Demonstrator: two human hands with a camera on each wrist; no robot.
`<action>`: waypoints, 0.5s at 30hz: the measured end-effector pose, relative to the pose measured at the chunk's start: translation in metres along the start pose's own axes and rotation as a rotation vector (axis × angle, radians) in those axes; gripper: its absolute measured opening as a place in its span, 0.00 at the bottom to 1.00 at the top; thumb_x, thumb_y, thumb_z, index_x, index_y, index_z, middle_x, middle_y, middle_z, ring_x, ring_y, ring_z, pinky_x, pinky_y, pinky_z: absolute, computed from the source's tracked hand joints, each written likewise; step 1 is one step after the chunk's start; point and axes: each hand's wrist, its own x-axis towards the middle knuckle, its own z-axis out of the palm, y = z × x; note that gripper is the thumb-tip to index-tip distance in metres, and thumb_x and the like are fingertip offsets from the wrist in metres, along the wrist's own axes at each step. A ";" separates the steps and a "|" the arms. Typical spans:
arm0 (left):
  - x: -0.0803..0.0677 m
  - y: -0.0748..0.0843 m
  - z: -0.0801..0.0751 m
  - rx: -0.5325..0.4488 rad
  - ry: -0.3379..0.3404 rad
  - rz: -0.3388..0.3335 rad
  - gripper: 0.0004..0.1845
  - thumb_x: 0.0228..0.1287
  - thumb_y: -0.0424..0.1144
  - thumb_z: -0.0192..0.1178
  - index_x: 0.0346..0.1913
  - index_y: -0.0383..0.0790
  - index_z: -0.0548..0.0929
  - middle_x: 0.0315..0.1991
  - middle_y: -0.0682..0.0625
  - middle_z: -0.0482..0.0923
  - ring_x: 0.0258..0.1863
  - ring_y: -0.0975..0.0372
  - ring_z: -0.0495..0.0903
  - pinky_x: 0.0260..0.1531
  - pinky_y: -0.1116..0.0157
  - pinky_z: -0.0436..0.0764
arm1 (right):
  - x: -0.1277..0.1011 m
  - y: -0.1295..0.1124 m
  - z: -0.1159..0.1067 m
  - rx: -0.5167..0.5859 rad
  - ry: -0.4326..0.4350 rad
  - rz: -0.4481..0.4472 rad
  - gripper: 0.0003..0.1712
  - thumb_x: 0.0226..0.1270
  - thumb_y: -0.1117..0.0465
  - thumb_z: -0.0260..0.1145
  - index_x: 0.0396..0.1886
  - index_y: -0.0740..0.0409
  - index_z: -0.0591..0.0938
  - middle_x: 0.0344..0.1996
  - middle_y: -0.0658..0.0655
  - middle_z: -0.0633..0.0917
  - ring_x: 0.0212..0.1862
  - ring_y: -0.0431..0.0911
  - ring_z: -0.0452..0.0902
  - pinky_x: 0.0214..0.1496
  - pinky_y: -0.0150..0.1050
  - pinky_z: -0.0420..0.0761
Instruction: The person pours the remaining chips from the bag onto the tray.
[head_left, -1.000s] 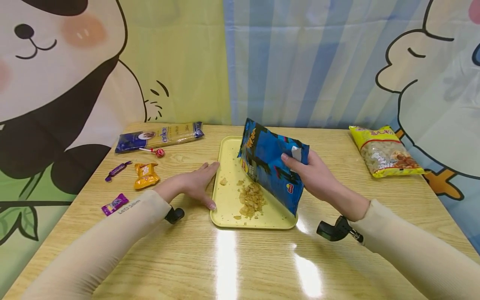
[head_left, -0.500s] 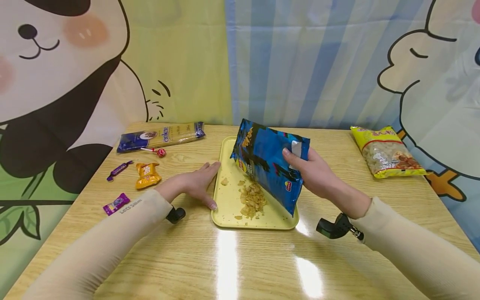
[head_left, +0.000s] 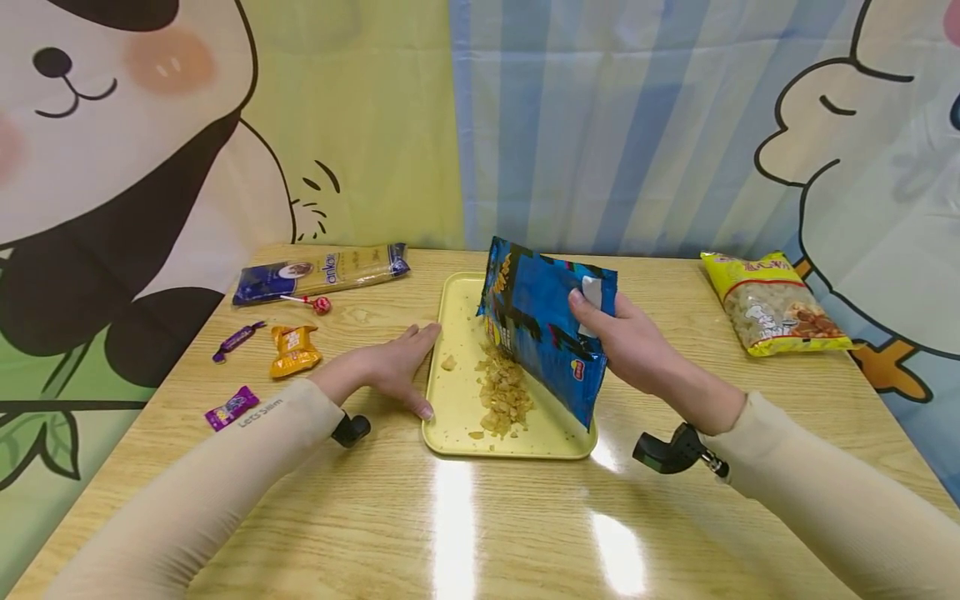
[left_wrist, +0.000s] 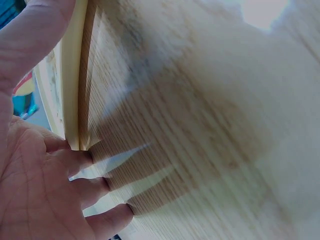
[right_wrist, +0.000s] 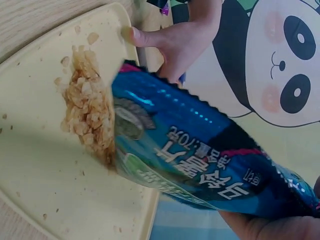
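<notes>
Since half a second ago we have tipped the chip bag a little steeper, and more chips now spill from its mouth onto the yellow tray at the middle of the frame. Our right hand grips the bag near its upper end, fingers curled round it, the mouth pointing down over the pile. Our left hand lies flat and relaxed on the table, thumb and fingertips against the tray's left rim. We work on a pale wood-grain table with bright glare patches low in the frame. At upper left lie a spaghetti packet, a lollipop, an orange wrapped snack and two purple candies. A yellow snack bag sits at the right. Behind the table hangs a cartoon curtain with a panda and blue stripes.
</notes>
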 end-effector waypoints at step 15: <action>0.000 0.001 0.000 0.007 0.000 0.003 0.75 0.50 0.55 0.79 0.80 0.24 0.33 0.82 0.29 0.31 0.80 0.33 0.31 0.80 0.41 0.41 | 0.021 -0.007 -0.002 -0.049 0.012 -0.053 0.35 0.86 0.50 0.43 0.83 0.60 0.49 0.84 0.58 0.43 0.85 0.56 0.33 0.84 0.61 0.41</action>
